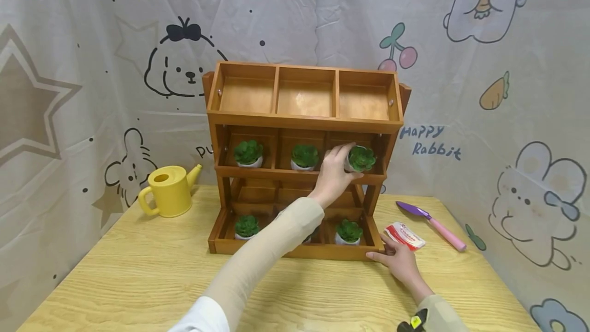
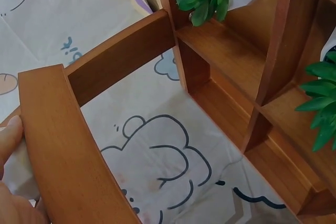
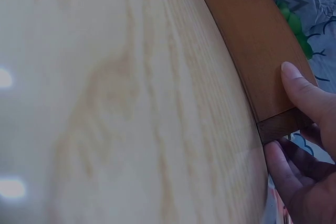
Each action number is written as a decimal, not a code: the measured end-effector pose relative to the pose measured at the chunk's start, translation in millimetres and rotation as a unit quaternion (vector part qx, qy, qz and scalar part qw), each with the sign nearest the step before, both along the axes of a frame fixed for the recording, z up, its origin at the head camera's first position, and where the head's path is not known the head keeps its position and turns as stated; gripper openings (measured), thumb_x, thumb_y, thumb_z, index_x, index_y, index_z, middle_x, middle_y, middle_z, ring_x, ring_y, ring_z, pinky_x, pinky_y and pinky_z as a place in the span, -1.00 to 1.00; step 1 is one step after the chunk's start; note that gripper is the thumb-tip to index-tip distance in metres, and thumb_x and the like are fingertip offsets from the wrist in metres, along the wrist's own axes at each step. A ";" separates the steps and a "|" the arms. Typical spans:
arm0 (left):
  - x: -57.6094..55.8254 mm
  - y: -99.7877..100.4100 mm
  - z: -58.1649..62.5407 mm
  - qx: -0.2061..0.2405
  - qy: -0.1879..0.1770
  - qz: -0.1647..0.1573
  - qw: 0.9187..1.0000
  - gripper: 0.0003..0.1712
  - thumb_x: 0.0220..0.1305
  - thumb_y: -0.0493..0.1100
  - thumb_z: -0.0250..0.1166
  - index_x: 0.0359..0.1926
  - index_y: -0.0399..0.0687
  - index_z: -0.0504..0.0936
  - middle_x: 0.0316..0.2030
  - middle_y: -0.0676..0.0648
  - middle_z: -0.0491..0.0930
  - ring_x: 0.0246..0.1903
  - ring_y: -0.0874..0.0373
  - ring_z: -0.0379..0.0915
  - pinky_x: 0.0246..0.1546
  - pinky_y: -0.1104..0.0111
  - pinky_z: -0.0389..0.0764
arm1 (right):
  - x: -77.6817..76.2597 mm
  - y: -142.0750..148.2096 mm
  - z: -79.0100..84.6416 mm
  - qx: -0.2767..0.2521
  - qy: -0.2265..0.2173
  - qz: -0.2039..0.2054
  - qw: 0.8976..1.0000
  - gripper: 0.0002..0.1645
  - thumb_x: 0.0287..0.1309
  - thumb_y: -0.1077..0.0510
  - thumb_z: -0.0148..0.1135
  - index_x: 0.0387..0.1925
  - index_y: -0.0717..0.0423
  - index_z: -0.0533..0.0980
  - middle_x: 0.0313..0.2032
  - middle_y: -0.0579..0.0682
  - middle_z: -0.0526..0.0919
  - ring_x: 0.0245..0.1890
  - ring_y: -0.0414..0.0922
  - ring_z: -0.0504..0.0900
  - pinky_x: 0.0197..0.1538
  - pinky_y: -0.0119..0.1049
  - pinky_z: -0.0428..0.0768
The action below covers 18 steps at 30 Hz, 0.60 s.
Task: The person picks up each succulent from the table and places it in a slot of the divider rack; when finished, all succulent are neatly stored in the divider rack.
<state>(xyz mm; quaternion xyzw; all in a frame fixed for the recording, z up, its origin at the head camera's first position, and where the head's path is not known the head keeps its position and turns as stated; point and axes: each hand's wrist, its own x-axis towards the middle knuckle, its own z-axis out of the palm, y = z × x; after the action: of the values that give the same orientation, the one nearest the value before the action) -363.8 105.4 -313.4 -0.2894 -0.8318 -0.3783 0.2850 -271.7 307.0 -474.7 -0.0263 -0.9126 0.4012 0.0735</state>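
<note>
A three-tier wooden plant shelf (image 1: 304, 121) stands on the table. My left hand (image 1: 334, 173) holds a potted succulent (image 1: 361, 159) by its white pot at the right compartment of the middle tier. In the left wrist view, the fingers (image 2: 10, 137) and part of the white pot (image 2: 23, 174) show behind a wooden rail. At the lower right front corner of the shelf, my right hand (image 1: 400, 261) grips the bottom tier; its thumb (image 3: 302, 85) lies on the front board (image 3: 252, 45), the other fingers round the end.
Two succulents (image 1: 249, 153) sit in the middle tier, others (image 1: 349, 232) in the bottom tier. At left stands a yellow watering can (image 1: 171, 193). On the right lie a red-and-white packet (image 1: 405, 235) and a purple trowel with pink handle (image 1: 444, 233). Printed curtains hang behind.
</note>
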 end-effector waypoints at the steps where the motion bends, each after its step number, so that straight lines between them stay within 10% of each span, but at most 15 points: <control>1: 0.0 0.1 -0.1 -0.001 -0.002 -0.001 1.000 -0.17 -0.03 -0.12 0.51 0.29 -0.10 0.40 0.17 -0.11 0.49 0.17 0.04 0.41 0.27 0.24 0.35 | 0.1 0.3 -0.3 0.001 0.000 0.001 1.000 -0.02 -0.05 -0.14 0.45 0.30 0.29 0.32 0.17 0.33 0.49 0.15 0.21 0.50 0.16 0.06 0.47; 18: -0.7 4.4 1.5 -0.016 -0.024 0.021 0.999 -0.23 0.01 -0.07 0.50 0.22 -0.16 0.40 0.06 -0.12 0.55 0.01 0.03 0.49 0.05 0.30 0.53 | 1.5 0.0 0.4 0.008 -0.006 0.001 1.000 -0.03 -0.02 -0.14 0.43 0.31 0.28 0.31 0.13 0.37 0.51 0.14 0.21 0.51 0.15 0.07 0.48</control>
<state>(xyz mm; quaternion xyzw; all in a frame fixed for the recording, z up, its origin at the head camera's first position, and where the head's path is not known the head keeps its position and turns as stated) -364.5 109.8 -311.9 -0.2674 -0.8503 -0.3658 0.2677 -270.3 307.0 -474.3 -0.0272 -0.9163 0.3937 0.0677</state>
